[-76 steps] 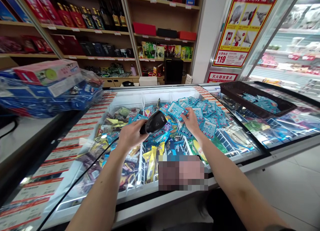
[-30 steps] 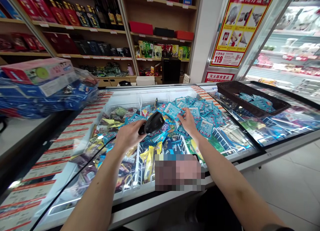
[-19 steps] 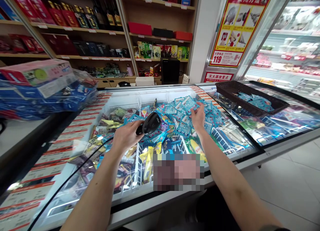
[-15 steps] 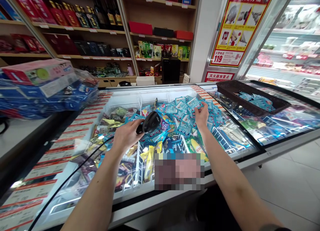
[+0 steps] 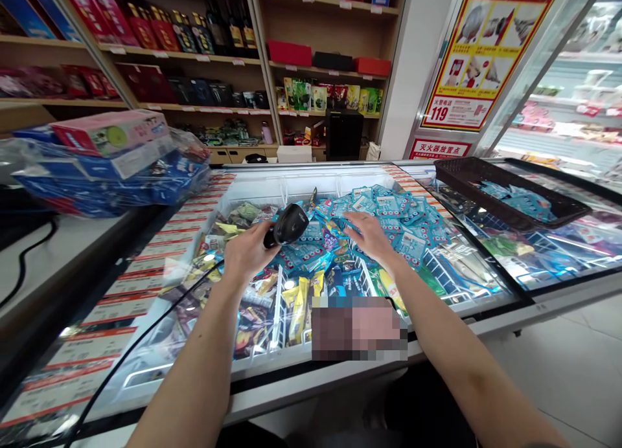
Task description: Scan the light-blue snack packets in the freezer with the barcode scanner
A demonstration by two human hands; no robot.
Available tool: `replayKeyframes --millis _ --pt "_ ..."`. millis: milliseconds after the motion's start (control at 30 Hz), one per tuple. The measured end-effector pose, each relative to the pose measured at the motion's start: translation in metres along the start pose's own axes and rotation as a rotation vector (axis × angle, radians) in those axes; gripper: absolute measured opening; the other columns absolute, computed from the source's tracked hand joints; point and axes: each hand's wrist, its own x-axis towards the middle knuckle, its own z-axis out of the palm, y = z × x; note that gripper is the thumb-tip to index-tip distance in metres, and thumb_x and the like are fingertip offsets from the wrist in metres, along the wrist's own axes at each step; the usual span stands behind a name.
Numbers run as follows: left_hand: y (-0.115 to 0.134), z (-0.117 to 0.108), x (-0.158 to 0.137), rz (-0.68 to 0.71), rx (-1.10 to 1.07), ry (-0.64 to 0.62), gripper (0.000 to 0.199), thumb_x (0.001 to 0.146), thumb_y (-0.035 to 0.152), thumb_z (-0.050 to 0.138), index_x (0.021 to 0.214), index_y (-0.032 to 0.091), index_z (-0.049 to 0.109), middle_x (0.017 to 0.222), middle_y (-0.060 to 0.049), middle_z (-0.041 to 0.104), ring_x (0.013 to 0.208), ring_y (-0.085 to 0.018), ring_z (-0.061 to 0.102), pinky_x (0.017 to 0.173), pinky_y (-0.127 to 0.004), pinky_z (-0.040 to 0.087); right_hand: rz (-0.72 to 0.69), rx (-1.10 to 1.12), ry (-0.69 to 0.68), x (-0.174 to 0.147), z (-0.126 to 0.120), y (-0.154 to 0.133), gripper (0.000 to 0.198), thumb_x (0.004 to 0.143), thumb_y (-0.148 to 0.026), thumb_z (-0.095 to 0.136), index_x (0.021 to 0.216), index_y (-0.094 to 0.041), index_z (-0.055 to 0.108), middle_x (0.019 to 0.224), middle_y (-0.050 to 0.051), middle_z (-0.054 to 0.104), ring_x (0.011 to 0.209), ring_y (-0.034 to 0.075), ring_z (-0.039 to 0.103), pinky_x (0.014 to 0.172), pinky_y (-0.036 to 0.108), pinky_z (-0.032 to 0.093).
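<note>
My left hand (image 5: 250, 252) is wrapped round the handle of a black barcode scanner (image 5: 291, 224), its head tilted to the right. A black cord (image 5: 160, 322) runs from it toward the lower left. My right hand (image 5: 370, 235) is above the pile of small blue packets (image 5: 389, 205), its fingers stretched to the left and apart. I see nothing held in it; whether its fingertips touch a packet I cannot tell. The packets lie spread over the glass top (image 5: 189, 286) of a chest freezer, and some are below the scanner.
Through the glass show wire baskets (image 5: 280, 312) with wrapped ice creams. A brown plastic tray (image 5: 510, 176) with more blue packets stands at the right. Boxes in plastic wrap (image 5: 116, 169) are stacked at the left. Shelves (image 5: 330, 66) stand behind the freezer. A blurred patch covers part of the front edge.
My right hand has moved left across the packets, and its fingers have gone from bent together to stretched out. The scanner stays in my left hand. The view has shifted slightly left.
</note>
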Motion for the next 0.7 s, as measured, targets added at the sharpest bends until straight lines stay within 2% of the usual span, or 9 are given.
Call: replayKeyframes --millis 67,133,200,267,333,433,500,567,700 --pt "0.001 0.001 0.0 -0.004 -0.002 0.004 0.043 0.079 0.045 0.049 0.117 0.026 0.053 0.102 -0.005 0.068 0.088 -0.024 0.064 0.058 -0.027 0.038 -0.164 0.072 -0.171 0.0 0.011 -0.013 0.046 0.087 -0.04 0.054 0.132 -0.034 0.046 0.14 0.001 0.046 0.129 0.024 0.041 0.107 0.047 0.032" --pt "0.0 0.002 0.0 -0.014 0.001 0.01 0.043 0.078 0.044 0.05 0.117 0.026 0.054 0.102 -0.004 0.068 0.088 -0.024 0.064 0.058 -0.027 0.037 -0.247 0.055 -0.296 -0.001 0.019 -0.022 0.052 0.085 -0.043 0.057 0.134 -0.036 0.042 0.145 -0.001 0.039 0.133 0.024 0.036 0.107 0.046 0.032" --pt "0.0 0.003 0.0 -0.018 -0.002 0.022 0.04 0.078 0.044 0.051 0.114 0.027 0.055 0.102 -0.003 0.068 0.087 -0.023 0.064 0.057 -0.028 0.036 -0.288 -0.013 -0.387 -0.001 0.023 -0.025 0.05 0.087 -0.046 0.053 0.134 -0.035 0.042 0.145 -0.002 0.04 0.133 0.024 0.035 0.107 0.047 0.031" --pt "-0.001 0.004 0.001 -0.013 -0.008 0.036 0.037 0.078 0.043 0.051 0.111 0.027 0.057 0.102 -0.002 0.068 0.086 -0.023 0.064 0.056 -0.028 0.036 -0.29 -0.076 -0.433 0.001 0.023 -0.024 0.04 0.091 -0.046 0.046 0.128 -0.032 0.051 0.139 -0.001 0.047 0.13 0.022 0.041 0.106 0.045 0.032" --pt "-0.001 0.004 0.001 -0.001 -0.017 0.049 0.036 0.078 0.043 0.052 0.11 0.027 0.057 0.102 -0.002 0.068 0.086 -0.023 0.063 0.057 -0.028 0.036 -0.227 -0.121 -0.41 0.003 0.02 -0.02 0.036 0.094 -0.046 0.038 0.114 -0.028 0.061 0.128 0.001 0.058 0.12 0.02 0.05 0.102 0.041 0.035" --pt "0.0 0.003 0.001 0.015 -0.029 0.071 0.035 0.078 0.042 0.051 0.109 0.027 0.057 0.102 -0.001 0.068 0.088 -0.023 0.063 0.057 -0.028 0.036 -0.044 -0.192 -0.28 0.003 0.016 -0.015 0.043 0.095 -0.047 0.032 0.1 -0.023 0.067 0.107 0.005 0.067 0.102 0.019 0.059 0.093 0.036 0.04" --pt "0.001 0.002 0.0 0.031 -0.037 0.081 0.035 0.078 0.041 0.052 0.109 0.027 0.057 0.104 -0.001 0.067 0.089 -0.023 0.063 0.057 -0.028 0.036 0.058 -0.249 -0.164 0.001 0.015 -0.013 0.046 0.094 -0.051 0.033 0.104 -0.019 0.064 0.104 0.008 0.066 0.098 0.02 0.059 0.089 0.035 0.042" --pt "0.002 0.002 0.0 0.061 -0.05 0.082 0.036 0.077 0.04 0.052 0.11 0.026 0.057 0.106 -0.001 0.067 0.09 -0.023 0.063 0.058 -0.028 0.037 0.121 -0.325 -0.078 -0.002 0.017 -0.013 0.053 0.091 -0.056 0.035 0.112 -0.015 0.061 0.107 0.012 0.063 0.102 0.023 0.055 0.09 0.036 0.041" --pt "0.005 0.003 0.0 0.151 -0.055 0.063 0.035 0.079 0.039 0.05 0.11 0.026 0.058 0.102 -0.002 0.068 0.09 -0.023 0.063 0.06 -0.029 0.039 0.217 -0.473 -0.077 -0.003 0.024 -0.016 0.062 0.086 -0.063 0.038 0.109 -0.011 0.063 0.108 0.019 0.06 0.108 0.03 0.049 0.092 0.044 0.037"
